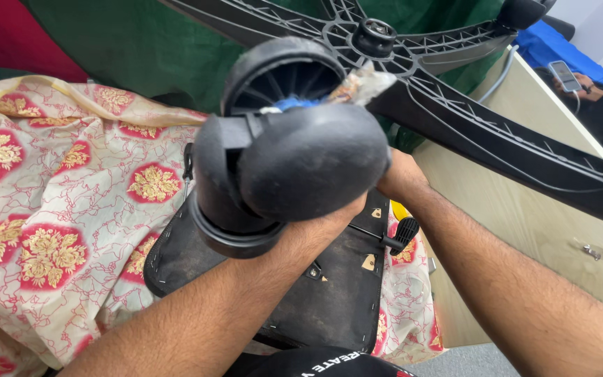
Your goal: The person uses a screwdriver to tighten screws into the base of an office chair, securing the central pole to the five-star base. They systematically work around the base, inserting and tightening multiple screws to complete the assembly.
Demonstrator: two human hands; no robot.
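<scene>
Gripping the black caster wheel (294, 167) from below, my left hand (322, 227) clamps it; my right hand (399, 174) sits behind it, its fingers hidden, so I cannot tell their state.

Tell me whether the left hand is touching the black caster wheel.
Touching: the head view shows the left hand pressed against the underside of the black caster wheel, with no gap between them.

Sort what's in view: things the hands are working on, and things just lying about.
In hand:
- black caster wheel, gripped by left hand and right hand
- star-shaped chair base
- upturned chair seat

Lying about:
- floral cloth
- green fabric
- wooden desk
- distant phone
</scene>
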